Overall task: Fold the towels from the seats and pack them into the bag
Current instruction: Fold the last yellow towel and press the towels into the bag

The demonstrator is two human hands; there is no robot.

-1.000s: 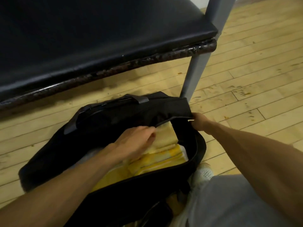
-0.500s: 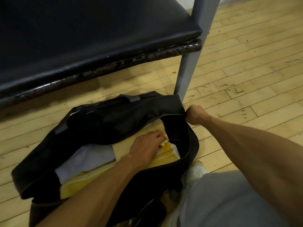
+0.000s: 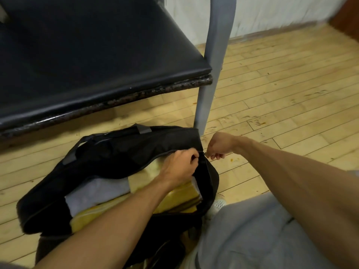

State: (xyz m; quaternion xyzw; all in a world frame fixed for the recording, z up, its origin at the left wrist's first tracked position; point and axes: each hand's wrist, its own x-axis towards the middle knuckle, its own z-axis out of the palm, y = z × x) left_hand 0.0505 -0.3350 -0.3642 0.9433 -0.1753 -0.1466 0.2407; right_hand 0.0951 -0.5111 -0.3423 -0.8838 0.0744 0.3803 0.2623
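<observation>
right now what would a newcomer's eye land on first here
The open black bag on the wooden floor in the middle, stuffed with folded yellow towels and a pale towel beside them. Both hands meet at its right end: the left hand grips the opening's edge, the right hand pinches the corner. Behind it stands a black seat on a grey leg.

- Dim, warm indoor light; the wooden floor (image 3: 291, 98) at the right is the brightest area.
- The black seat (image 3: 87, 55) at the upper left is almost featureless, with a faint sheen along its front edge.
- A soft shadow lies beneath it.
- The bag (image 3: 116, 158) loses detail in its dark fabric.
- Straight lines bow near the frame edges, and the upper right corner is smeared.
</observation>
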